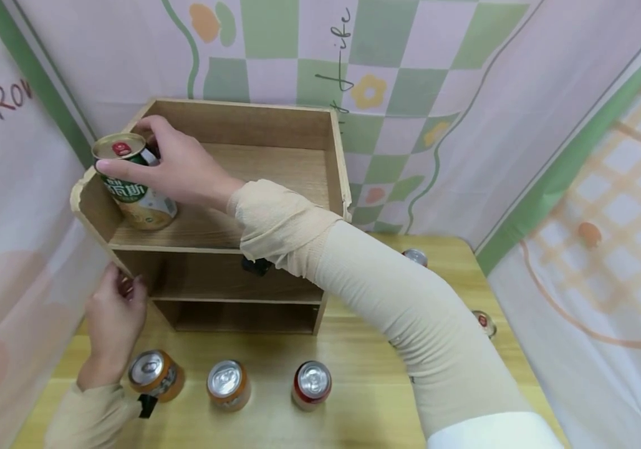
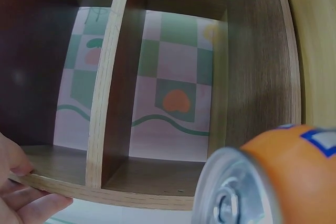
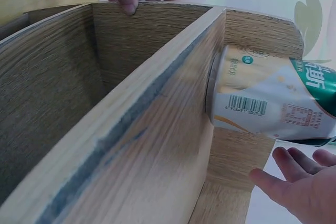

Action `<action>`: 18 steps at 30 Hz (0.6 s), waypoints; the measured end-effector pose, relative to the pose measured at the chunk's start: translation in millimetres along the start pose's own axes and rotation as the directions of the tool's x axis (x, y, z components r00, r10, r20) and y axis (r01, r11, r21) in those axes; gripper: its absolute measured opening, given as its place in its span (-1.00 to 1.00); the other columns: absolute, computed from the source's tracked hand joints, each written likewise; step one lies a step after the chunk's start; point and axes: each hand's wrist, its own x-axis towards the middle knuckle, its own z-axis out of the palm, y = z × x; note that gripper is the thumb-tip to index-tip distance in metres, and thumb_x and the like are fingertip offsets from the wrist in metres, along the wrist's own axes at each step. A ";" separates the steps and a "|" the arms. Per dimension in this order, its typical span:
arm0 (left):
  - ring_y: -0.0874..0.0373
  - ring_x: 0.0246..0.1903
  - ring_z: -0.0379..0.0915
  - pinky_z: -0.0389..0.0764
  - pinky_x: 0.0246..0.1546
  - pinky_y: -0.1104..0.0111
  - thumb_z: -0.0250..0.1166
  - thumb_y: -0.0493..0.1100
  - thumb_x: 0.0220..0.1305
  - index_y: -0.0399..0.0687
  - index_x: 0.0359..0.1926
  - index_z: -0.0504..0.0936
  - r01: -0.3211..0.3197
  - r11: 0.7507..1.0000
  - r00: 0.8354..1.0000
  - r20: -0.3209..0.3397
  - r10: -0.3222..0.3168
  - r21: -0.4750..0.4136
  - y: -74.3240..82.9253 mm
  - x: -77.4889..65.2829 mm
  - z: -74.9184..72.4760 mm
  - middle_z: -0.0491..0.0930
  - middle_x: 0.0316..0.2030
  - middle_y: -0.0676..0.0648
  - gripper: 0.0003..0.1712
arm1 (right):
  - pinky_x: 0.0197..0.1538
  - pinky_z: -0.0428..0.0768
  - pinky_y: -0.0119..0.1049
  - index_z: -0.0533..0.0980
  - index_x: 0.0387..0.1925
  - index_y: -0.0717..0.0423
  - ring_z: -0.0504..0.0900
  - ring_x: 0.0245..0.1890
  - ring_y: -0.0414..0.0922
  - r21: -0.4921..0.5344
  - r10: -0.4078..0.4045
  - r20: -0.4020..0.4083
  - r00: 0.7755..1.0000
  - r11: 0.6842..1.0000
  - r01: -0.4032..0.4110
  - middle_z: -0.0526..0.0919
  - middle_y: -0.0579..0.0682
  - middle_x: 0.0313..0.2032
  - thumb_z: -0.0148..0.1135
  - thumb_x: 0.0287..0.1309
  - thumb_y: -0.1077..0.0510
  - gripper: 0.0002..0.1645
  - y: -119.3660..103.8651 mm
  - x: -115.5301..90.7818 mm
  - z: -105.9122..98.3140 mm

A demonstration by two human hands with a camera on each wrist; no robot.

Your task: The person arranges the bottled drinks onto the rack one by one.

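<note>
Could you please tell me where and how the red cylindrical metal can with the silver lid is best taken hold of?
I'd pinch the red cylindrical metal can by opposite sides of its round upper wall, coming from above and the near side. It stands upright with a gap to the nearest orange metal can, and the brown wooden shelf unit stands behind.

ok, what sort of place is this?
Looks like a small staged tabletop booth, though I can't be sure: printed cloth hangs on three sides of a wood-look table, with a small wooden shelf unit and several drink cans.
</note>
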 end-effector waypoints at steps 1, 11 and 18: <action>0.94 -0.38 0.16 0.23 -0.34 0.93 0.23 -0.44 0.23 -0.44 -0.11 0.58 0.002 1.000 1.000 -0.001 -0.002 -0.001 0.1 -0.1 0.2 0.71 -0.29 -0.45 -0.79 | -0.02 0.43 -0.64 0.26 0.36 -0.17 0.50 -0.05 -0.40 -0.008 -0.005 0.002 1.000 1.000 0.005 0.53 -0.30 -0.02 0.34 0.22 -0.29 -0.20 -0.5 -1.6 -1.7; 0.95 -0.37 0.18 0.28 -0.34 0.95 0.22 -0.45 0.23 -0.45 -0.10 0.58 0.023 0.999 1.000 0.005 -0.023 -0.027 3.2 0.4 -0.4 0.70 -0.26 -0.47 -0.79 | 0.14 0.38 -0.63 0.28 0.38 -0.17 0.39 0.17 -0.45 -0.049 -0.026 -0.002 1.000 0.998 0.025 0.46 -0.24 0.21 0.35 0.20 -0.31 -0.18 -8.0 -20.0 -24.9; 0.95 -0.37 0.18 0.30 -0.33 0.94 0.22 -0.45 0.23 -0.47 -0.08 0.58 0.018 0.999 1.000 0.011 -0.017 -0.037 2.5 -0.7 -0.7 0.69 -0.22 -0.48 -0.77 | 0.26 0.33 -0.62 0.21 0.46 -0.15 0.33 0.29 -0.46 -0.022 -0.057 0.030 0.998 0.998 0.058 0.40 -0.25 0.32 0.31 0.25 -0.29 -0.13 -6.3 -44.3 -46.4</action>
